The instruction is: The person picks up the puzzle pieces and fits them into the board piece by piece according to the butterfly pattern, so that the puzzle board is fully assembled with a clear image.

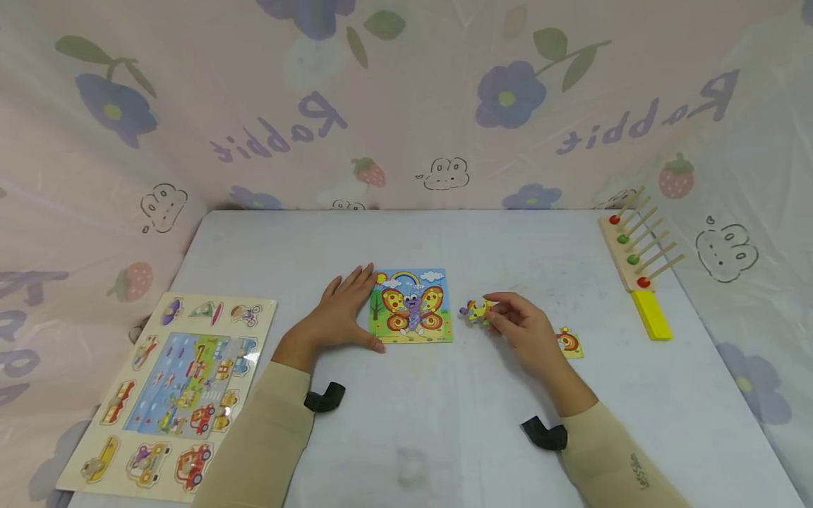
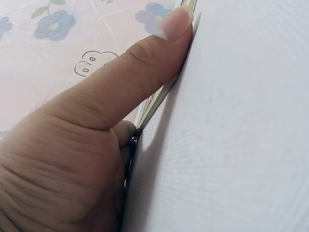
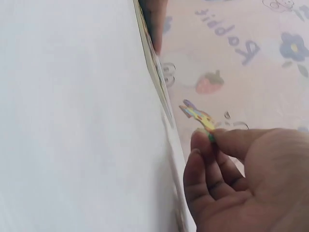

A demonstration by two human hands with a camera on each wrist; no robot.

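Observation:
A square butterfly jigsaw puzzle (image 1: 414,305) lies flat on the white table. Along its left edge my left hand (image 1: 335,319) rests with straight fingers, the thumb spread toward the lower corner. In the left wrist view the thumb (image 2: 154,55) lies against the puzzle's thin side. Just right of the puzzle, my right hand (image 1: 526,336) pinches a small yellow and purple jigsaw piece (image 1: 473,311) between thumb and fingers. The right wrist view shows that piece (image 3: 200,116) held tilted, apart from the puzzle. Another jigsaw piece (image 1: 571,343) with a red-orange spiral lies beside the right hand, partly covered by it.
A large vehicle peg puzzle board (image 1: 95,430) lies at the left, partly under the left sleeve. At the right back stands a wooden peg rack (image 1: 625,257) with red and green beads, with a yellow block (image 1: 652,315) at its front end. Patterned curtains surround the table.

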